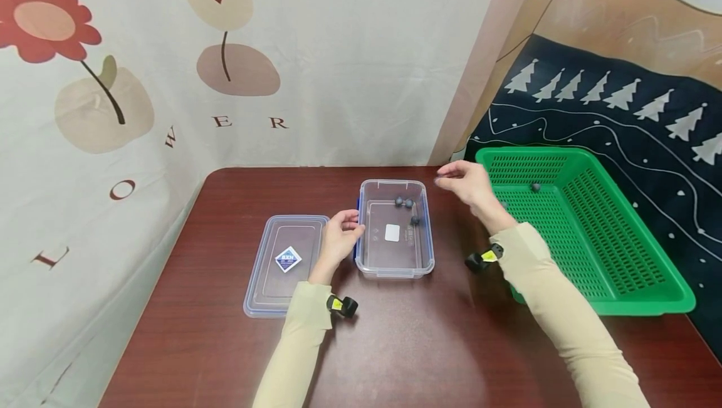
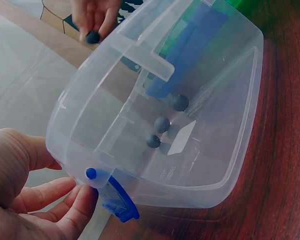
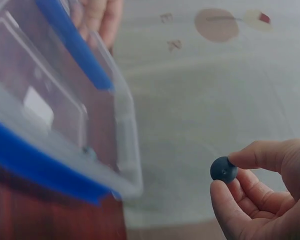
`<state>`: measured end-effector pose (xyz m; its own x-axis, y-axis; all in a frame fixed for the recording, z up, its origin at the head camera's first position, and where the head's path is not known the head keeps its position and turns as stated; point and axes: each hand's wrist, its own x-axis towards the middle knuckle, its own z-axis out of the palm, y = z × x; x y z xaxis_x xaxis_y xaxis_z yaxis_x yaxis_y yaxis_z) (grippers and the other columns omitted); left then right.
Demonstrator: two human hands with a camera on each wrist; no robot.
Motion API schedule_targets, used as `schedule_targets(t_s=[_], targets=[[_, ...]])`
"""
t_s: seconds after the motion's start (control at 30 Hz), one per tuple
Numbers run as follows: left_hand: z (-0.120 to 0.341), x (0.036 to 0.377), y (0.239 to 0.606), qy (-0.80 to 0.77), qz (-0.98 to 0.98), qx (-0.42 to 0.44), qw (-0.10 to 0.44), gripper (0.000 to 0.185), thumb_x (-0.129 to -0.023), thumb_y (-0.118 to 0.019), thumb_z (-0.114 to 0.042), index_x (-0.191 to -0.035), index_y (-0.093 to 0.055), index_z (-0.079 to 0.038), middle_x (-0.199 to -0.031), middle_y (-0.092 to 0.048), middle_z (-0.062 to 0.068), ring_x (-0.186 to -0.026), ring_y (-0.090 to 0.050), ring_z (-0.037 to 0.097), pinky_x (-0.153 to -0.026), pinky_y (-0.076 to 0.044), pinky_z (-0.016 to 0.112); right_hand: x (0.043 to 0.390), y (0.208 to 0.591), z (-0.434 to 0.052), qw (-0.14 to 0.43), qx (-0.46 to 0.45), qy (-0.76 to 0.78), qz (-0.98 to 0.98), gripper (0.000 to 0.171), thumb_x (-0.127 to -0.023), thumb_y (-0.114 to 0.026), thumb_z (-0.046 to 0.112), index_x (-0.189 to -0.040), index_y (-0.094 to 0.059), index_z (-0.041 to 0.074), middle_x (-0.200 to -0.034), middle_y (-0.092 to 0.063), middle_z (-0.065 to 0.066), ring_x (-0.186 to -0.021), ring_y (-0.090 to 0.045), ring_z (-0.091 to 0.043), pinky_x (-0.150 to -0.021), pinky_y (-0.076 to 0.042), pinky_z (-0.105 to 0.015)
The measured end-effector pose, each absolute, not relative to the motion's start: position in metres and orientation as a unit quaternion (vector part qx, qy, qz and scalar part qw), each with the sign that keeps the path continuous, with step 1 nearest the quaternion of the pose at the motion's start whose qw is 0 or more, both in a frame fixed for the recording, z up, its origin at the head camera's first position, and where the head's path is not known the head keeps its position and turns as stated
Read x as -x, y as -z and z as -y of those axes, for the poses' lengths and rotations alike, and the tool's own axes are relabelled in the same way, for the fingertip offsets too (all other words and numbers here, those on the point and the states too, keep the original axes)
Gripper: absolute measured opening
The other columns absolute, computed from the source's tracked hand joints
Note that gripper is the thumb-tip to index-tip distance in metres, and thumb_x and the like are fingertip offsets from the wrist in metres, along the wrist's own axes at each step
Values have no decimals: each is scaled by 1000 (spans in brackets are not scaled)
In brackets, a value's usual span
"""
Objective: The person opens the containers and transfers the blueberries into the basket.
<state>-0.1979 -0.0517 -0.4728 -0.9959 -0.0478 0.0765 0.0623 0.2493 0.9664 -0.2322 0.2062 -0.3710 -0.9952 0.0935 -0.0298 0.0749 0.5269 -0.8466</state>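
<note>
A clear plastic box (image 1: 426,251) with blue clips stands on the dark red table; three small dark balls (image 1: 407,204) lie on its floor, also seen as balls (image 2: 162,123) in the left wrist view. My left hand (image 1: 341,235) rests its fingers (image 2: 70,205) against the box's left wall by a blue clip (image 2: 117,197). My right hand (image 1: 465,181) hovers just right of the box's far corner and pinches a dark ball (image 3: 223,169) between thumb and fingertips. The same ball (image 2: 92,36) shows above the box rim (image 2: 140,50).
The box's clear lid (image 1: 286,262) with a diamond sticker lies flat left of my left hand. A green perforated basket (image 1: 632,270) stands at the right with one dark ball (image 1: 536,187) inside. Hanging cloths close off the back and right sides.
</note>
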Motion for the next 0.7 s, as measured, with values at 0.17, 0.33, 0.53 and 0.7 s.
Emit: schedule_targets(t_s=[0.17, 0.33, 0.53, 0.7], targets=[[51, 198, 473, 611, 791, 4, 43, 31, -78, -66, 4, -108, -61, 10, -97, -64, 23, -86, -63, 33, -76, -56, 36, 225, 360, -243, 34, 68, -489, 869, 31, -86, -66, 13, -111, -62, -5, -97, -62, -9, -85, -52, -15, -72, -45, -21], [50, 197, 472, 609, 792, 11, 40, 31, -79, -65, 2, -109, -61, 10, -98, -64, 24, -87, -63, 33, -76, -56, 36, 215, 354, -283, 56, 83, -540, 836, 19, -85, -67, 9, -102, -64, 1, -77, -60, 15, -71, -59, 2, -68, -51, -14], [50, 197, 472, 606, 794, 11, 45, 31, -79, -66, 2, -108, -61, 10, -98, -64, 23, -86, -63, 33, -75, -56, 36, 204, 357, -324, 70, 100, -610, 783, 15, -84, -66, 3, -83, -65, 19, -71, -62, 15, -66, -62, 2, -64, -53, -12], [52, 198, 473, 601, 798, 8, 47, 31, -79, -66, 2, -108, -62, 9, -98, -64, 23, -86, -63, 33, -76, -56, 36, 199, 364, -344, 53, 151, -607, 779, 10, -86, -66, 10, -87, -64, 19, -73, -59, 16, -68, -61, 4, -67, -52, -13]])
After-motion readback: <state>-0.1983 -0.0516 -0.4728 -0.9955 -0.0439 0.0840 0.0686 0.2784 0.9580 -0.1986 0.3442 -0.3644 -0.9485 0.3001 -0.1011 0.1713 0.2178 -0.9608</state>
